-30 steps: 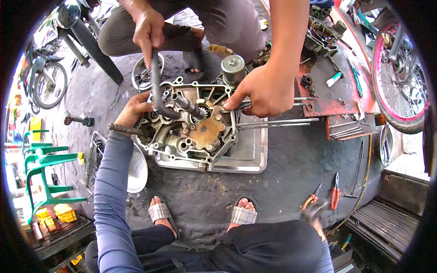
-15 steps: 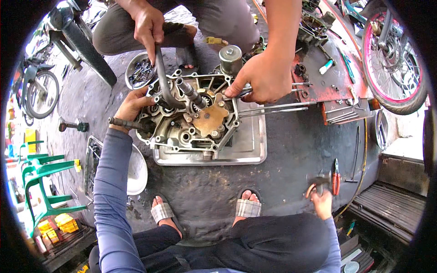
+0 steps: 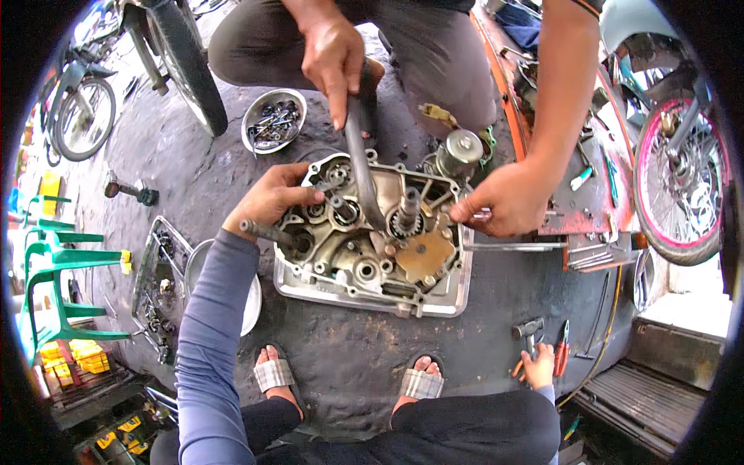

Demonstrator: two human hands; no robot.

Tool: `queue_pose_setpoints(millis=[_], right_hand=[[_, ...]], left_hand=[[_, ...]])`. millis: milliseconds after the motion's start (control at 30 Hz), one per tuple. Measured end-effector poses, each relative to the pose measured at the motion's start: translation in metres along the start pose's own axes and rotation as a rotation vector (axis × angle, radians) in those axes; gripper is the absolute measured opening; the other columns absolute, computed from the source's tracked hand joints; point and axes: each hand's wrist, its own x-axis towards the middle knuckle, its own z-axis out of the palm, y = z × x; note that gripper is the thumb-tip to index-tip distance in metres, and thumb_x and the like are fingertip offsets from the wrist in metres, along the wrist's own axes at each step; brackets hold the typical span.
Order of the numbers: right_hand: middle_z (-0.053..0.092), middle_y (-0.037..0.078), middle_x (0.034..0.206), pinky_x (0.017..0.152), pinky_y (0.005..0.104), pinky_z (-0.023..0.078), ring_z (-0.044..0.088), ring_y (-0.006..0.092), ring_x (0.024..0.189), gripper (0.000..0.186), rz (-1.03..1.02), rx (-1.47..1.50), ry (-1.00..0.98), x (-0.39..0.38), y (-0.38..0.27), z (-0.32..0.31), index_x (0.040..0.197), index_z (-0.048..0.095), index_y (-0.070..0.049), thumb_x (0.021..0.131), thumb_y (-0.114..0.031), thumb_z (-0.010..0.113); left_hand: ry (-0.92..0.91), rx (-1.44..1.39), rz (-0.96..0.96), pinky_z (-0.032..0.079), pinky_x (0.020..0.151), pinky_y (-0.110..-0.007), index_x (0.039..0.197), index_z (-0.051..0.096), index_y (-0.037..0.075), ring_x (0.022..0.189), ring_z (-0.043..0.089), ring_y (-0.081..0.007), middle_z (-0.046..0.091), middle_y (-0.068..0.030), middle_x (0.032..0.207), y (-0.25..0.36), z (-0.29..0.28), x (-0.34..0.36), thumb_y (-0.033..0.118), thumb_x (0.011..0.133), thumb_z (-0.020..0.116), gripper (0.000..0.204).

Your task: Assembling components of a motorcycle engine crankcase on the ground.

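Note:
My left hand [image 3: 273, 198] grips the left rim of a metal engine crankcase [image 3: 325, 256], thumb on top of its edge. The case lies over a shallow metal tray [image 3: 341, 297], its inner shafts and a brass-coloured plate [image 3: 425, 256] facing up. Down at the right, my right hand [image 3: 541, 366] is closed around the handle of a hammer [image 3: 528, 328], close to the floor beside red-handled pliers [image 3: 561, 350]. Across from me, a co-worker's hand [image 3: 335, 66] holds a bent metal bar [image 3: 359, 151] with its end inside the case. Their other hand [image 3: 508, 200] is at the case's right side.
A bowl of bolts [image 3: 274, 122] stands on the floor beyond the case. To the left are a tray of parts [image 3: 160, 275], a white basin [image 3: 251, 304] and a loose bolt-like part [image 3: 132, 188]. Tools lie on a red stand [image 3: 577, 221] near a pink-rimmed wheel [image 3: 680, 174].
The view has shifted. The crankcase has moved right over the tray, with my left hand and the co-worker's bar. My right hand has brought the hammer forward beside the pliers.

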Motion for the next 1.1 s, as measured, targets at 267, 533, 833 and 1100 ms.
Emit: queue_pose_setpoints(millis=[267, 533, 833, 1100], right_hand=[[0.060, 0.018, 0.127, 0.088, 0.0401, 0.050, 0.062, 0.0268, 0.109, 0.053, -0.118, 1.562, -0.759, 0.132, -0.343, -0.201, 0.127, 0.059, 0.001, 0.095, -0.042, 0.062], [0.063, 0.018, 0.124, 0.092, 0.0388, 0.049, 0.062, 0.0266, 0.111, 0.057, 0.064, 1.515, -0.918, 0.200, -0.382, -0.214, 0.129, 0.057, 0.002, 0.097, -0.044, 0.058], [0.070, 0.014, 0.103, 0.087, 0.0373, 0.052, 0.067, 0.0241, 0.097, 0.046, -0.328, 0.820, -0.678, 0.025, -0.222, -0.151, 0.115, 0.067, -0.002, 0.092, -0.041, 0.065], [0.067, 0.012, 0.091, 0.069, 0.0387, 0.053, 0.067, 0.0300, 0.079, 0.035, -1.042, 0.171, 0.033, 0.061, -0.420, -0.257, 0.105, 0.068, -0.004, 0.080, -0.026, 0.080]], left_hand=[[-0.007, -0.007, -0.027, 0.052, 0.088, -0.026, 0.132, 0.056, -0.008, 0.096, 0.065, -0.0114, 0.069, -0.0077, 0.112, -0.002, 0.007, 0.005, 0.001, 0.082, 0.067, 0.052], [0.007, -0.059, -0.007, 0.051, 0.090, -0.028, 0.131, 0.056, -0.008, 0.101, 0.063, -0.0132, 0.068, -0.0090, 0.114, 0.003, 0.007, 0.002, 0.001, 0.081, 0.069, 0.053], [0.013, -0.067, 0.048, 0.048, 0.094, -0.029, 0.138, 0.050, -0.008, 0.106, 0.062, -0.0140, 0.066, -0.0088, 0.120, 0.003, 0.005, -0.003, 0.000, 0.079, 0.069, 0.063], [0.042, -0.097, -0.026, 0.049, 0.096, -0.031, 0.132, 0.056, -0.009, 0.108, 0.062, -0.0162, 0.068, -0.0124, 0.118, -0.005, 0.004, 0.000, 0.001, 0.079, 0.071, 0.056]])
